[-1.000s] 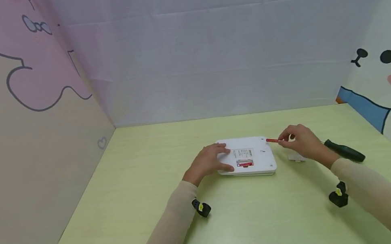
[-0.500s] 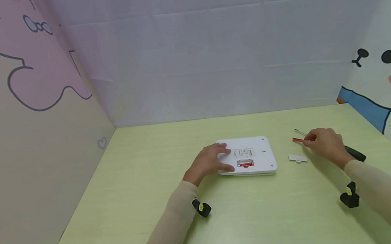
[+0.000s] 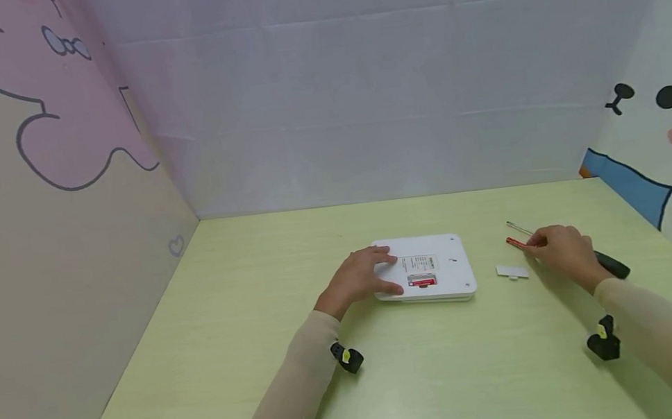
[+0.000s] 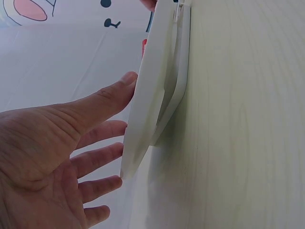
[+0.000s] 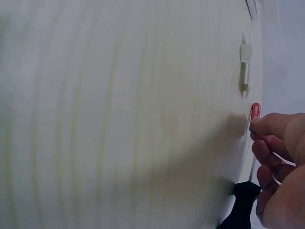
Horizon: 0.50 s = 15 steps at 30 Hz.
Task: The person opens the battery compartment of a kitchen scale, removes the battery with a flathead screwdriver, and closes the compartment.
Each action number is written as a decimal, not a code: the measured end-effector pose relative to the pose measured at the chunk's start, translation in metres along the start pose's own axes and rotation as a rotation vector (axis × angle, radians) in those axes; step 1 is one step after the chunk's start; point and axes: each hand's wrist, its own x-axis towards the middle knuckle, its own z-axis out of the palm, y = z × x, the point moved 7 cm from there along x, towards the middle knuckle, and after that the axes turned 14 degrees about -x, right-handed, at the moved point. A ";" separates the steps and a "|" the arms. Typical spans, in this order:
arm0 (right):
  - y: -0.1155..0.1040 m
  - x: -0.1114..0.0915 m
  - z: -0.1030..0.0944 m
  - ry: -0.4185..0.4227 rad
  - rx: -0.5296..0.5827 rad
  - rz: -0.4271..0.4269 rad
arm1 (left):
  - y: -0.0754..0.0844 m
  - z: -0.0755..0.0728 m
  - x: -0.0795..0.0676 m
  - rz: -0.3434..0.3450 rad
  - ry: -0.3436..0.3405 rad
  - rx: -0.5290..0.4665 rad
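A flat white device (image 3: 449, 272), probably a scale, lies with its label and open battery compartment facing up. One red battery (image 3: 423, 282) sits in that compartment. My left hand (image 3: 357, 277) rests on the device's left side, thumb and fingers spread; the left wrist view shows the thumb and fingertips against the white panel (image 4: 145, 100). Over on the right, my right hand (image 3: 564, 253) pinches a second red battery (image 3: 515, 243) between thumb and fingers, low over the table. In the right wrist view, the battery (image 5: 255, 110) shows past the thumb, its lower part hidden by the fingers.
A small white battery cover (image 3: 511, 272) lies between the device and my right hand. The screwdriver, with its dark green handle (image 3: 612, 264) and thin metal shaft (image 3: 518, 227), lies partly behind that hand. Walls stand behind and beside the table (image 3: 395, 384).
My right hand has carried the red battery from the device's upper right corner rightward, down to the table near the screwdriver shaft. The left hand has stayed on the device.
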 end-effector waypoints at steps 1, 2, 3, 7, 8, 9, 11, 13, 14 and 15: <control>0.000 0.000 0.001 0.000 0.002 0.002 | 0.000 0.000 0.000 0.001 0.000 0.000; 0.001 -0.001 0.001 0.000 0.004 0.003 | 0.001 0.000 0.000 0.002 0.000 0.000; 0.001 -0.001 0.001 0.000 0.004 0.004 | 0.001 0.000 0.000 0.002 -0.001 0.000; 0.000 -0.003 0.000 0.004 0.003 0.001 | 0.001 0.000 0.000 0.002 0.000 0.005; -0.001 -0.003 0.000 0.006 -0.001 0.000 | 0.001 0.000 0.000 0.001 -0.001 0.005; -0.002 -0.003 -0.001 0.009 -0.003 -0.003 | 0.001 0.000 0.001 -0.002 0.000 0.003; -0.005 -0.002 -0.005 0.023 -0.006 -0.015 | 0.000 0.000 0.001 -0.004 0.001 0.000; -0.012 -0.002 -0.010 0.043 0.004 -0.035 | 0.000 0.000 0.001 -0.005 0.002 -0.001; -0.016 -0.002 -0.012 0.059 0.010 -0.052 | -0.001 0.000 0.001 -0.007 0.002 -0.003; -0.022 -0.002 -0.015 0.070 0.026 -0.072 | -0.001 0.000 0.001 -0.007 0.001 -0.002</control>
